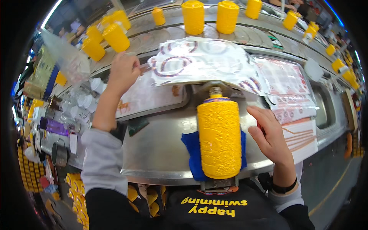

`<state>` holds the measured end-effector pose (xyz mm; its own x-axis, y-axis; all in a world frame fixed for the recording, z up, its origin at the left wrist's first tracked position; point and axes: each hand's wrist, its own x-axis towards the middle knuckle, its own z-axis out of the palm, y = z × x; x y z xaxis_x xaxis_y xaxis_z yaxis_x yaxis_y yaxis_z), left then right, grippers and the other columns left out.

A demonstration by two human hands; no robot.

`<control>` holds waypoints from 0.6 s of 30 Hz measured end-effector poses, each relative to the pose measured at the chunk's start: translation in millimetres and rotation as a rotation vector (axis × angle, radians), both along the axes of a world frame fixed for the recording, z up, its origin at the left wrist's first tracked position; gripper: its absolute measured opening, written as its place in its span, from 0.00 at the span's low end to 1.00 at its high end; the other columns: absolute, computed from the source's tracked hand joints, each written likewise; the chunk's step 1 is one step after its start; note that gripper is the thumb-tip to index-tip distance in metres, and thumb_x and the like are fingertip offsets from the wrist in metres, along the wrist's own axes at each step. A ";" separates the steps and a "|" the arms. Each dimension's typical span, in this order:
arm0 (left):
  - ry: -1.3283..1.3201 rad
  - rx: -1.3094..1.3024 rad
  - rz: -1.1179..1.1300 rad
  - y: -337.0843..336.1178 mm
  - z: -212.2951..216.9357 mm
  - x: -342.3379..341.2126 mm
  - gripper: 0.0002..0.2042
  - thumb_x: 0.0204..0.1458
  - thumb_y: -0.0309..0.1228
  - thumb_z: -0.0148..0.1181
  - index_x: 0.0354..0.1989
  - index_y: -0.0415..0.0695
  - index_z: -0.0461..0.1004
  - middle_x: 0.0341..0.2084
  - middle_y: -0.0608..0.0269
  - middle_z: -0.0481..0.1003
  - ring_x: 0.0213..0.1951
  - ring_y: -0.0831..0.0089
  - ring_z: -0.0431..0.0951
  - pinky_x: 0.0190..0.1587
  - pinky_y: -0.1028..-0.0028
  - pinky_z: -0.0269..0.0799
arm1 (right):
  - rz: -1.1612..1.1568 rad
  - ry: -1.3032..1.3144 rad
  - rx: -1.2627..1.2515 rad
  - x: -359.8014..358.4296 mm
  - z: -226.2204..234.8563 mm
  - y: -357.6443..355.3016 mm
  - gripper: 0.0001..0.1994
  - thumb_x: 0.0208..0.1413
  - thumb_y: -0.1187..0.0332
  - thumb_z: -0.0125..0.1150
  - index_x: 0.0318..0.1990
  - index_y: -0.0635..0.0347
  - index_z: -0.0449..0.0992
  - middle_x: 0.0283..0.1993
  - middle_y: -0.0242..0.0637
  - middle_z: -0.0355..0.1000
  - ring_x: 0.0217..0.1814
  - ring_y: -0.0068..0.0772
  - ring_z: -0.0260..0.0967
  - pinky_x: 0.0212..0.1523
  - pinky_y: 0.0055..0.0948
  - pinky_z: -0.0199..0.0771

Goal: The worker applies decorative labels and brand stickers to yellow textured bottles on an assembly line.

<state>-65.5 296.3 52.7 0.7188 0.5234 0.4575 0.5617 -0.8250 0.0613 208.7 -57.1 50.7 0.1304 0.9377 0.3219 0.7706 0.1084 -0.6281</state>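
Observation:
In front of me a yellow embossed ceramic jar [219, 140] lies on its side, its narrow end pointing away. A purple patterned band [216, 100] circles its shoulder. Under it is a blue cloth [194, 153]. My right hand [269, 133] is just right of the jar, fingers apart, with nothing visible in it. Farther off at the left, my left hand [125, 72] is raised with its fingers curled together beside the decal sheets [214, 63], which carry patterned rings. Whatever its fingertips pinch, if anything, is too small to make out.
A shallow tray [153, 107] with a printed sheet lies beneath the decals. More red-printed sheets [283, 82] are stacked at right, before a sink [324, 105]. Behind runs a conveyor [253, 36] bearing several yellow jars [193, 17]. Clear plastic cups [86, 101] crowd the left.

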 end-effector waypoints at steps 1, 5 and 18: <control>-0.014 0.052 -0.051 -20.0 14.0 -6.1 0.03 0.44 0.24 0.54 0.28 0.42 0.69 0.28 0.54 0.70 0.47 0.48 0.69 0.58 0.54 0.60 | 0.004 -0.009 0.037 -1.2 7.8 0.1 0.20 0.54 0.71 0.60 0.54 0.70 0.70 0.56 0.52 0.69 0.52 0.50 0.66 0.52 0.37 0.66; -0.003 -0.080 -0.141 -132.7 73.3 12.6 0.05 0.42 0.23 0.54 0.29 0.42 0.69 0.37 0.47 0.69 0.63 0.42 0.57 0.64 0.53 0.52 | 0.034 -0.143 0.209 -0.3 33.2 2.1 0.21 0.52 0.71 0.63 0.53 0.68 0.71 0.55 0.53 0.68 0.53 0.53 0.66 0.53 0.38 0.66; -0.246 -0.279 -0.405 -253.8 70.1 42.5 0.15 0.46 0.25 0.60 0.45 0.41 0.73 0.47 0.44 0.70 0.60 0.43 0.61 0.63 0.55 0.54 | 0.135 0.024 0.282 -38.1 43.6 -9.0 0.06 0.48 0.74 0.66 0.30 0.63 0.73 0.51 0.46 0.68 0.45 0.37 0.70 0.40 0.27 0.70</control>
